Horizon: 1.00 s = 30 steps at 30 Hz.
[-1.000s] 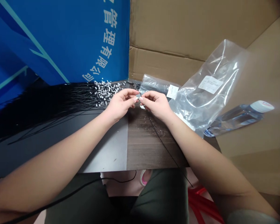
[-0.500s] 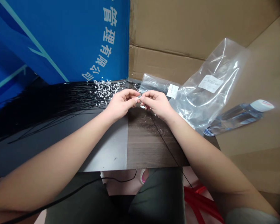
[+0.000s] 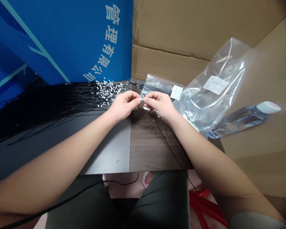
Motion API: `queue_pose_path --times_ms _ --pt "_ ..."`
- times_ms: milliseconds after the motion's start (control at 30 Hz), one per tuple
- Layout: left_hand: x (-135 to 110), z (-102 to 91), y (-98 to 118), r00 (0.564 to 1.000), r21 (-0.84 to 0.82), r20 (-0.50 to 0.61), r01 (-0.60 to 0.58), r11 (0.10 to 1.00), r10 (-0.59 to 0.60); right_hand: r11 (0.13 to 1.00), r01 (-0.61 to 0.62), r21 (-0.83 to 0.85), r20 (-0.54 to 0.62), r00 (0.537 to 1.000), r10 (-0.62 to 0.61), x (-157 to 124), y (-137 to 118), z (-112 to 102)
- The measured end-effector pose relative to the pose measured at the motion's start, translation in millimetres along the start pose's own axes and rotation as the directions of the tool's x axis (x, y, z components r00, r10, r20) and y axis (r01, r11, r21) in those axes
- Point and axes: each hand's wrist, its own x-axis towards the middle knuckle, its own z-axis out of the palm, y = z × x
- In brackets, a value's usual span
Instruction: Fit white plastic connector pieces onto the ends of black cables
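My left hand (image 3: 124,106) and my right hand (image 3: 160,106) meet at the fingertips above the far edge of the table. Between them is a tiny white-and-metal wire connector (image 3: 141,100), pinched by my left fingers. My right fingers pinch close to it, where a thin black wire (image 3: 168,146) runs out and down across the wood-grain tabletop (image 3: 147,152). To the left lies a heap of black wires (image 3: 52,108), their ends tipped with several small white connectors (image 3: 108,90).
Just beyond my right hand lie a plastic bag with a label (image 3: 158,86) and a larger clear bag (image 3: 212,89). A plastic water bottle (image 3: 240,121) rests on cardboard at right. A blue printed banner (image 3: 62,38) and cardboard (image 3: 181,31) stand behind the table.
The whole view has shifted slightly upward. My hands stay together at the fingertips, with the fingers moved only a little around the connector.
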Motion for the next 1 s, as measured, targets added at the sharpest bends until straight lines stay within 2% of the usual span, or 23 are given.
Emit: queue_pose_path --times_ms 233,433,567,733,1000 --pt "0.2 -0.1 1.4 0.999 0.047 0.02 0.023 0.999 -0.024 1.0 0.006 -0.016 0.01 1.0 -0.006 -0.1 2.5 0.9" --pt "1.0 1.1 3.4 0.995 -0.126 -0.026 0.09 0.988 -0.094 1.0 -0.007 0.011 -0.003 1.0 0.007 0.1 1.4 0.3" --pt "2.8 -0.9 4.6 0.986 -0.222 -0.055 0.139 0.965 -0.155 1.0 -0.004 0.004 0.039 0.999 0.004 -0.7 2.8 1.3" --pt "3.9 -2.0 3.7 0.971 -0.349 -0.019 0.216 0.912 -0.237 0.999 -0.01 -0.031 0.117 0.993 0.013 -2.3 6.7 2.8" --pt "3.0 -0.8 4.2 0.956 -0.427 0.019 0.274 0.862 -0.294 0.999 -0.02 -0.025 0.125 0.992 0.023 -2.2 6.3 3.4"
